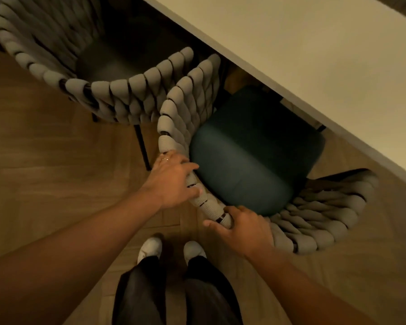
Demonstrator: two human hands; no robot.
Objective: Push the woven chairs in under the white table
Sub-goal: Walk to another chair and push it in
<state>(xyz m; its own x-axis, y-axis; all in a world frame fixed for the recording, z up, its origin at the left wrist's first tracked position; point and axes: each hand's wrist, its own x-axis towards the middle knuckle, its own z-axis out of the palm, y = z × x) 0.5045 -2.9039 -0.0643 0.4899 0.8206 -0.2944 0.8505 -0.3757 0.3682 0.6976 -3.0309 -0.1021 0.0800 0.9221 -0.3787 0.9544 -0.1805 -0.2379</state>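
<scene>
A woven chair (314,214) with thick grey rope weave and a dark teal seat cushion (251,165) stands in front of me, its seat partly under the white table (314,55). My left hand (171,179) grips the top rim of its curved backrest. A little further right on the same rim, my right hand (244,227) is closed around it. A second woven chair (117,90) with a dark seat stands to the left, also partly under the table edge and touching the first chair's backrest.
Wooden floor (45,172) lies all around. My own legs in dark trousers and white shoes (171,250) stand right behind the chair. The table edge runs diagonally from upper middle to the right side.
</scene>
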